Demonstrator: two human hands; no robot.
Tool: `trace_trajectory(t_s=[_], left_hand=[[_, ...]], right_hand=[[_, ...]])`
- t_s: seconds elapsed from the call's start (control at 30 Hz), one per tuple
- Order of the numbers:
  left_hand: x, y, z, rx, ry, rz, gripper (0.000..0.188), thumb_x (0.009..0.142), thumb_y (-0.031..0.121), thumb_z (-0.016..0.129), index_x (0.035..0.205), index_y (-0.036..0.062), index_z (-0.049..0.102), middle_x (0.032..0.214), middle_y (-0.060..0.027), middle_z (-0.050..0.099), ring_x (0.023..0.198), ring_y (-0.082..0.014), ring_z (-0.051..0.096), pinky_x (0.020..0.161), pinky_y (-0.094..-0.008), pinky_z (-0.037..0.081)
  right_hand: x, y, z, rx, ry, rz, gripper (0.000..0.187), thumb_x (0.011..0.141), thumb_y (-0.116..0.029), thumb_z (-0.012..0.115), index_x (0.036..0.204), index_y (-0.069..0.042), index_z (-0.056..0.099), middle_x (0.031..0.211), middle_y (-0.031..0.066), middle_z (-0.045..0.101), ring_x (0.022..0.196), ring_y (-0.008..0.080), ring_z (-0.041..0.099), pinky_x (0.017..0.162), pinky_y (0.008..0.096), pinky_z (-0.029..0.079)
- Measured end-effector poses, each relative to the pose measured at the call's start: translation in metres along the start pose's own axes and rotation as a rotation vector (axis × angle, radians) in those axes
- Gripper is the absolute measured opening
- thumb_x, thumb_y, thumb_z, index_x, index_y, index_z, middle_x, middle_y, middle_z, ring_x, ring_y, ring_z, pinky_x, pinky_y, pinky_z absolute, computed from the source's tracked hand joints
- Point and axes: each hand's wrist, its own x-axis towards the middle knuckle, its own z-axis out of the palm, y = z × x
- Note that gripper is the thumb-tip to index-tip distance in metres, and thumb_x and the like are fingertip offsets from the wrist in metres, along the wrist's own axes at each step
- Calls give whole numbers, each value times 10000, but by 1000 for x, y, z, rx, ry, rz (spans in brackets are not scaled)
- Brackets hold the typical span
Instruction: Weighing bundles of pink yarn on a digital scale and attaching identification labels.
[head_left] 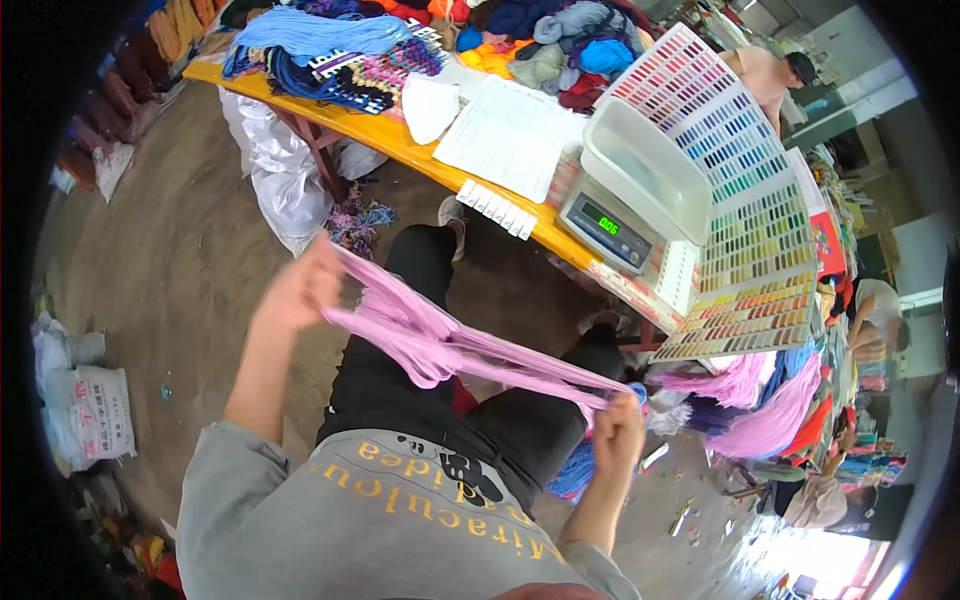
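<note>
I see my left hand (298, 290) and right hand (618, 428) well apart, each clamped on one end of a pink yarn skein (440, 345) stretched taut between them above my lap, off the tabletop (400, 140). The skein hangs over bare floor (190, 260), with open room to its left. The tabletop's near edge runs just beyond it, carrying a scale (610, 225) at that edge, a colour chart (745, 200) and paper sheets (510, 135). More pink yarn (770, 420) is heaped near my right hand.
</note>
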Motion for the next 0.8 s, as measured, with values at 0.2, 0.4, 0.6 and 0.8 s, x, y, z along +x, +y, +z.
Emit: trace_trajectory(t_s=[0.2, 0.4, 0.6, 0.8], left_hand=[[-13, 138, -107, -217, 73, 528, 303, 920, 387, 487, 778, 122, 522, 518, 83, 244, 405, -34, 186, 356, -204, 151], [-23, 247, -238, -353, 337, 794, 384, 951, 413, 407, 1055, 96, 598, 525, 69, 264, 411, -53, 204, 374, -216, 181], [-64, 293, -332, -294, 566, 1137, 496, 967, 438, 299, 1210, 72, 527, 521, 62, 259, 419, -73, 228, 378, -218, 222], [-2, 161, -220, -130, 50, 774, 447, 956, 418, 394, 1178, 54, 529, 547, 54, 319, 416, -48, 263, 368, -201, 239]], right_hand=[[13, -75, -117, 240, 56, -201, 196, 947, -237, 482, 858, -65, 509, 572, -33, 396, 399, 54, 224, 401, 219, 235], [3, -133, -197, 298, 266, -477, 217, 945, -270, 478, 837, -83, 500, 579, -44, 346, 454, 78, 265, 426, 221, 227], [2, -147, -196, -44, 280, -490, 194, 935, -228, 511, 809, -80, 520, 591, -44, 379, 477, 74, 330, 427, 214, 276], [-44, -172, 24, -798, 39, -574, 284, 948, -261, 485, 779, -38, 527, 632, 54, 524, 523, 150, 532, 469, 243, 398]])
